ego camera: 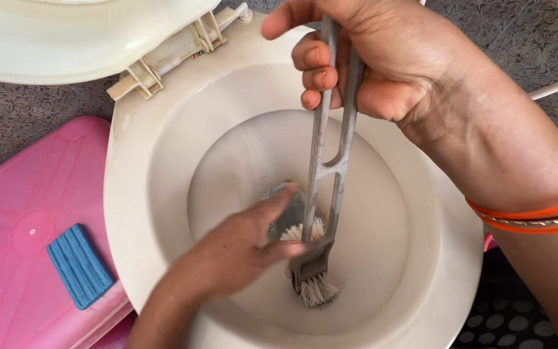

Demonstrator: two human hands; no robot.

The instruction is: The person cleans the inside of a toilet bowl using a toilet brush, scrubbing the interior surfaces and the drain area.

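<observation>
The right hand (382,64) is gripping the grey brush (321,194) handle, its bristles down inside the toilet bowl (163,148). The left hand (240,252), blurred, is seemingly lying open beside the bristles.

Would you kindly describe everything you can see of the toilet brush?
The toilet brush has a long grey handle, seemingly plastic, made of two parallel bars joined by a crosspiece. It looks worn and dull. At its lower end sits a head of whitish, splayed bristles, pressed against the inner wall of the white toilet bowl. It stands steeply, leaning slightly. The right hand grips the top; the left hand, inside the bowl, touches it near the head.
</observation>
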